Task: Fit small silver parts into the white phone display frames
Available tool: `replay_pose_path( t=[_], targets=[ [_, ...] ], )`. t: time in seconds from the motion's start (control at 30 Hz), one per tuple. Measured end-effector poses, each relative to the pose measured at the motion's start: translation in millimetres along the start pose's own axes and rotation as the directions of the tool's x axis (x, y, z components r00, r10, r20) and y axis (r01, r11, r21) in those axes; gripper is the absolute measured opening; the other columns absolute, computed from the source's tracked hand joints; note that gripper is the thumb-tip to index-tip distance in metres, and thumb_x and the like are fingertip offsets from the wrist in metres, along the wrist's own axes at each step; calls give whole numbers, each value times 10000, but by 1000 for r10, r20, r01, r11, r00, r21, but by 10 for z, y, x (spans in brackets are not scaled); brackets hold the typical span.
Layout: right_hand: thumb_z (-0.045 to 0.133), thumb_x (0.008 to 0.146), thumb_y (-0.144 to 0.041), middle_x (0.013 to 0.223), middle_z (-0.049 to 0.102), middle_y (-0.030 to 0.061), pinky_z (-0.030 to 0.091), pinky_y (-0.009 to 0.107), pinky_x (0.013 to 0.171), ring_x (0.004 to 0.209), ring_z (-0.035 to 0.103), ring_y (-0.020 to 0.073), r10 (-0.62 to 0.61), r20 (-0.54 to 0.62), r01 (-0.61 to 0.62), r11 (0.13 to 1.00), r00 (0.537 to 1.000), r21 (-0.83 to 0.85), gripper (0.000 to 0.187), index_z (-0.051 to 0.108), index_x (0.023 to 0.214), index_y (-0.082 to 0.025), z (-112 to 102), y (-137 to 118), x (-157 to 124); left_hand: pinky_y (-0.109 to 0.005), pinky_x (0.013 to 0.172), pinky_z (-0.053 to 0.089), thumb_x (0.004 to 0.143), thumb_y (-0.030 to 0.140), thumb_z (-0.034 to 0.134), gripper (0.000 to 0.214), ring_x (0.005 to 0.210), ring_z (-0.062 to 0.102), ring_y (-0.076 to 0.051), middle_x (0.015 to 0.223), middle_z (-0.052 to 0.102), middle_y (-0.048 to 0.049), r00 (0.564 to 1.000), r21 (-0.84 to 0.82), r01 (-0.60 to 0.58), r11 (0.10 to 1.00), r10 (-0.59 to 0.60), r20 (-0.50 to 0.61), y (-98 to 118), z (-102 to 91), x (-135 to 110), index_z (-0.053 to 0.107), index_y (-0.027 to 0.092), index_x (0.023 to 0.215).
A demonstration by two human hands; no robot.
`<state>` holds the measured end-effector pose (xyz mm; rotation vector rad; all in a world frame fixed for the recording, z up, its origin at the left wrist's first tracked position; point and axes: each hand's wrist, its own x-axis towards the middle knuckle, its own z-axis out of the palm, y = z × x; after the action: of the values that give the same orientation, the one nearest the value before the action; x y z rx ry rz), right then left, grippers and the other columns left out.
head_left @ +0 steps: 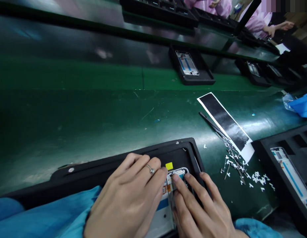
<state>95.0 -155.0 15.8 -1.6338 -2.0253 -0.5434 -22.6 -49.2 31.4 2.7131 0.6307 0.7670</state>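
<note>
A phone frame (181, 172) with blue strips and an orange flex cable lies in a black foam tray (153, 155) before me. My left hand (130, 195), with a ring on it, is over the frame's left part, its fingers curled together and their tips partly hidden. What they hold, if anything, does not show. My right hand (201, 205) has its fingers apart; two fingertips touch the frame's top end, and another reaches over the tray's right rim. Just above the frame is a yellow sticker (169, 166).
To the right lie tweezers (210, 123), a black sheet on white backing (225, 120) and scattered small white pieces (261, 179). Another tray (265, 148) holds a phone frame (291, 177). Farther back sits a tray with a frame (187, 62). People in pink sleeves (257, 21) work across.
</note>
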Motion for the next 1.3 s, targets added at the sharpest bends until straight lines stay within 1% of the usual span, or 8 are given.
replay_pose_path(
  t=[0.2, 0.27, 0.4, 0.7, 0.83, 1.03, 1.17, 1.3],
  targets=[
    [383, 836, -99, 833, 675, 37, 415, 357, 806, 720, 647, 200, 16, -9, -16, 1000, 1000, 3, 243, 561, 677, -147, -10, -6, -7, -295, 645, 399, 862, 116, 249, 415, 571, 523, -140, 605, 613, -2, 999, -18, -29, 999, 29, 21, 3, -10, -16, 602, 152, 647],
    [373, 845, -105, 825, 677, 25, 410, 353, 822, 719, 648, 191, 11, -12, -11, 1000, 1000, 2, 259, 553, 666, -154, -9, 1, -4, -300, 652, 391, 865, 117, 248, 414, 585, 527, -144, 610, 615, -5, 1000, -19, -13, 1000, 13, -25, -11, -9, -37, 606, 147, 661],
    [362, 851, -102, 800, 680, 12, 407, 348, 833, 706, 649, 180, 19, -26, -19, 1000, 999, -1, 273, 545, 656, -161, -1, 10, 4, -303, 662, 388, 862, 103, 265, 394, 614, 532, -147, 626, 621, -8, 999, -26, -32, 999, 32, -13, -53, -19, -68, 612, 144, 682],
    [389, 835, -109, 807, 681, 18, 419, 359, 811, 718, 645, 191, 13, -21, -14, 1000, 1000, -17, 252, 557, 654, -159, 15, -5, -5, -294, 658, 396, 841, 92, 309, 324, 620, 528, -136, 646, 627, 6, 998, -5, -60, 998, 60, -28, -17, -4, -28, 601, 155, 714],
    [363, 836, -87, 805, 681, 25, 412, 366, 822, 717, 645, 196, 27, -27, -27, 999, 999, -17, 275, 555, 651, -156, 10, -11, -1, -297, 676, 385, 820, 90, 331, 291, 621, 530, -142, 667, 634, 7, 995, -3, -104, 995, 104, 3, -36, -7, -40, 603, 160, 741],
    [298, 844, -59, 808, 680, 23, 389, 365, 854, 715, 647, 191, -1, 9, 1, 999, 1000, -36, 337, 565, 662, -152, -13, -8, 16, -335, 709, 351, 833, 98, 294, 317, 628, 499, -163, 679, 617, -13, 999, 38, -42, 998, 43, -27, -22, 30, -101, 589, 157, 733],
    [340, 837, -66, 806, 680, 20, 394, 360, 865, 713, 648, 186, 2, -3, -2, 1000, 1000, -30, 297, 562, 659, -151, -14, -11, 0, -335, 735, 332, 813, 97, 371, 225, 661, 507, -157, 739, 619, -1, 985, 48, -162, 986, 159, 63, -65, 34, -145, 588, 153, 829],
    [347, 841, -73, 792, 681, 7, 402, 351, 862, 705, 648, 178, 7, -35, -8, 999, 999, -34, 296, 554, 646, -158, -5, 2, 5, -325, 726, 337, 829, 89, 341, 247, 630, 502, -145, 699, 613, 5, 996, 30, -90, 996, 90, -5, -51, 53, -125, 574, 163, 794]
  ],
)
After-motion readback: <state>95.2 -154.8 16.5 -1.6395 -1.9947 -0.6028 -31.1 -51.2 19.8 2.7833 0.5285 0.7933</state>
